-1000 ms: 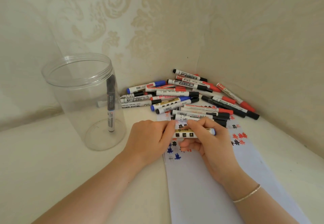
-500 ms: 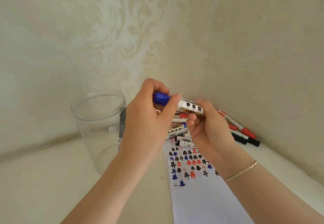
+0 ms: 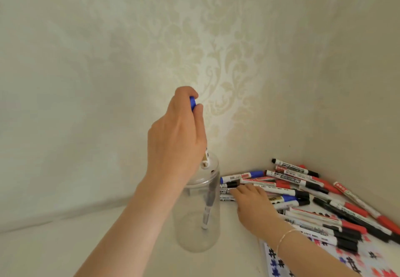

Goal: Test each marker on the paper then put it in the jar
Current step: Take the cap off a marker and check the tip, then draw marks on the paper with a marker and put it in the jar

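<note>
My left hand [image 3: 177,138] is raised over the clear plastic jar [image 3: 190,231] and grips a blue-capped marker [image 3: 192,103] upright. The marker's white lower end hangs just above the jar's mouth. One black marker [image 3: 208,205] stands inside the jar. My right hand [image 3: 253,208] lies low on the left edge of the marker pile [image 3: 313,198], fingertips touching a black-capped marker [image 3: 230,184], with nothing lifted. The white paper [image 3: 324,263], covered with black, blue and red hash marks, lies at the bottom right, partly under the pile and my right forearm.
The jar and pile sit on a cream tabletop [image 3: 86,244] in a corner between two patterned walls [image 3: 216,60]. The markers fill the corner at the right, close against the right wall. A thin bracelet [image 3: 285,234] is on my right wrist.
Both hands held the blue marker over the paper before. My left hand has since carried it up and left over the jar, and my right hand has dropped onto the pile. The view has tilted upward.
</note>
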